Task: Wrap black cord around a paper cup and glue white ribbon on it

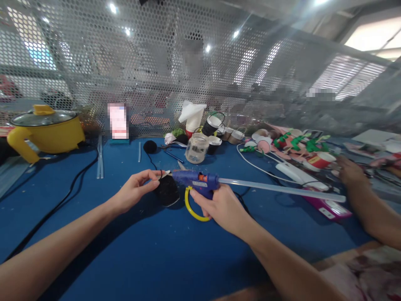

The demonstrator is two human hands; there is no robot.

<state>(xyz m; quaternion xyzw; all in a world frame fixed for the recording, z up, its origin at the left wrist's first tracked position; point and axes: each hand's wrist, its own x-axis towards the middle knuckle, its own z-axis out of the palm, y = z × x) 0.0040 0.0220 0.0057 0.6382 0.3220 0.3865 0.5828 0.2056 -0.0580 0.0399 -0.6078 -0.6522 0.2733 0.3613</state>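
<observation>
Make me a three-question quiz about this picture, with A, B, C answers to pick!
1. Where is the yellow pot?
A. far left
B. far right
C. beside the jar

2. What colour is the glue gun?
A. red
B. blue
C. green

3. What is the left hand doing?
A. resting flat
B. pinching the black ball
C. lifting the glass jar

Answers: 1 A, it sits at the table's left edge. 2 B, its body is blue in the right hand. 3 B, fingers meet at the ball's top.
</observation>
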